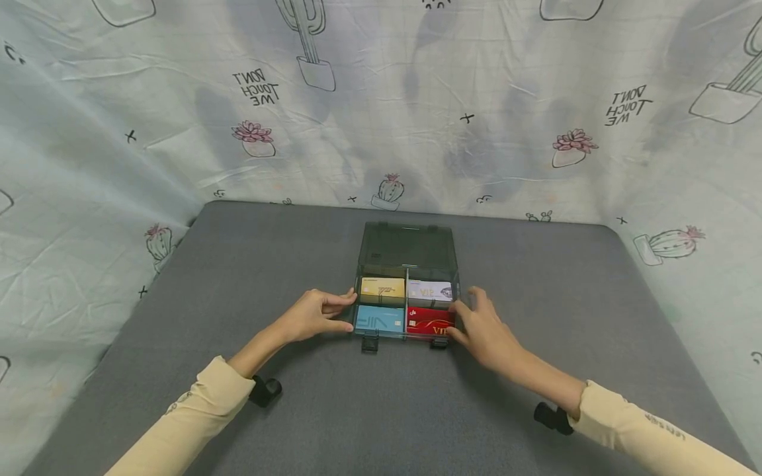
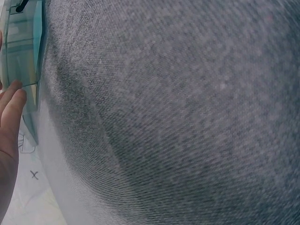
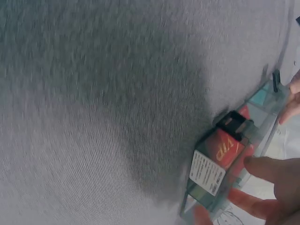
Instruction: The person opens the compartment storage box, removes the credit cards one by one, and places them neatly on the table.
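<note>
Box (image 1: 387, 271): centre of head frame, on grey surface (image 1: 381, 410), lid (image 1: 408, 246) folded back, four cards (image 1: 380, 319) inside | left hand (image 1: 315, 313): fingers and thumb spread, touching box's left side | right hand (image 1: 488, 330): fingers and thumb spread, touching box's right side

The left hand (image 1: 315, 316) rests against the box's (image 1: 409, 248) left side, thumb extended near its front corner. At the box's right edge the right hand (image 1: 485, 330) has its digits spread. The left forearm (image 1: 257, 352) and right forearm (image 1: 548, 377) slant inward toward the box.
</note>
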Tool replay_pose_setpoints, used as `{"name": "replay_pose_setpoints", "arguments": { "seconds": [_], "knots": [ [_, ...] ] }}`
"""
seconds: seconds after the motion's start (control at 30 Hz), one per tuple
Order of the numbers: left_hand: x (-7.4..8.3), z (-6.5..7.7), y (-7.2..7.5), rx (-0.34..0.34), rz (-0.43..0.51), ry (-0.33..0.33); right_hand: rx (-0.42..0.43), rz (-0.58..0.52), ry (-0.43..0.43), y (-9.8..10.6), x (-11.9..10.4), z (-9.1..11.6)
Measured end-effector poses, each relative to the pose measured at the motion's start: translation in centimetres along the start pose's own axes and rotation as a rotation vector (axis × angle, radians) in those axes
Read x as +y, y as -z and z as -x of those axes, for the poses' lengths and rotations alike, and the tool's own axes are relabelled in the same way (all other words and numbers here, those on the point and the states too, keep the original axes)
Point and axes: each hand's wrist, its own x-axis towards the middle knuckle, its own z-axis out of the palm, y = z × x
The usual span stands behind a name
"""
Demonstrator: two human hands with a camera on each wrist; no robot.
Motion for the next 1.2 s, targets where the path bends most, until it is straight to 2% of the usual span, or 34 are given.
{"name": "replay_pose_setpoints", "arguments": {
  "seconds": [0.1,0.17,0.5,0.7,0.83,1.07,1.2],
  "knots": [
    [-0.1,0.0,0.0,-0.001,-0.01,-0.007,0.075,0.036,0.081,-0.4,0.0,0.1],
    [-0.1,0.0,0.0,0.0,-0.017,-0.007,0.087,0.009,0.108,-0.6,0.2,0.0],
    [0.0,0.1,0.0,-0.004,-0.027,0.002,0.078,-0.311,0.126,-1.2,2.0,-1.1],
    [-0.3,0.1,0.0,-0.003,-0.021,0.009,0.076,-0.396,0.037,-1.0,2.4,-1.2],
    [-0.4,0.0,0.0,-0.003,-0.013,0.009,0.067,-0.507,-0.043,-0.8,2.7,-1.1],
    [-0.3,0.0,-0.1,-0.004,-0.005,0.003,-0.057,-0.793,-0.155,-0.7,4.2,-1.1],
    [-0.1,0.1,-0.1,-0.001,-0.015,0.002,-0.134,-0.925,-0.144,-0.7,5.2,-0.8]
  ]
}}
